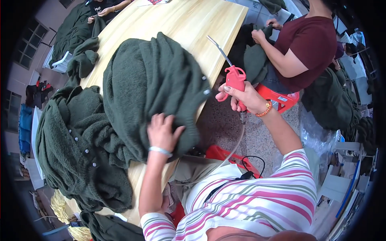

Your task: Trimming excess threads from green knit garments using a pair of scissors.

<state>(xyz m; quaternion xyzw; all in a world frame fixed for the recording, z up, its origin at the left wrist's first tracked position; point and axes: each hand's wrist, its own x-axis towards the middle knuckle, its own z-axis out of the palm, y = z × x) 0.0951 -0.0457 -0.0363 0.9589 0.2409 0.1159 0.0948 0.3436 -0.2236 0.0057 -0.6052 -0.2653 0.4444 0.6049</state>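
My right hand (241, 98) grips a red air blow gun (235, 80) with a long bent metal nozzle, held off the table's right edge. A clear hose runs from its base down toward my lap. Fingers spread, my left hand (161, 134) lies flat on a dark green knitted garment (152, 80) heaped on the table. Two shiny buttons show along that garment's right side. Left of it sits a second dark green garment (68, 140) with several shiny buttons down its front, partly hanging over the table's left edge.
The pale wooden table (193, 24) stretches away ahead. A person in a maroon shirt (307, 44) sits at the right, handling dark green cloth. Another person's hands (105, 12) work at the far left. A red stool (277, 98) and a green garment pile (333, 100) stand on the right.
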